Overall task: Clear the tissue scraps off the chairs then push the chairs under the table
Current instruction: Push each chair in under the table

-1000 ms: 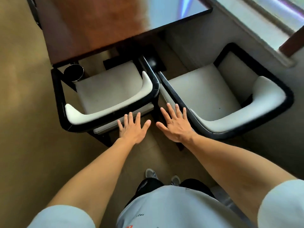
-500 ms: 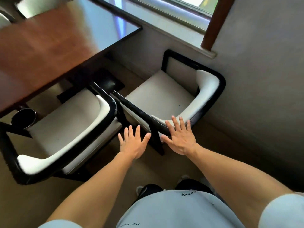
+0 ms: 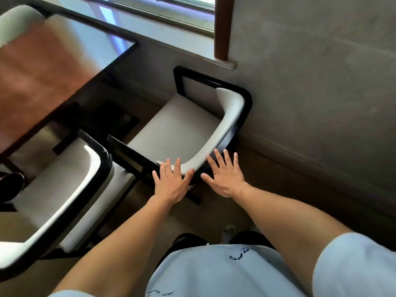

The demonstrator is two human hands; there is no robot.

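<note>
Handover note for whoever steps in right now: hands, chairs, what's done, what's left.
Left hand: open, fingers straight, at the backrest of the chair by the wall.
Right hand: open, at the same backrest's outer edge; contact unclear.
Second chair: on the left, front part under the table.
Done: no tissue scraps visible on either seat.
Left: push the chair by the wall under the table; it stands fully outside the table edge. Then check the second chair.

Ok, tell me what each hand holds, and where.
Nothing is gripped. The left hand and right hand lie open, fingers straight, at the right chair's curved backrest.
</note>
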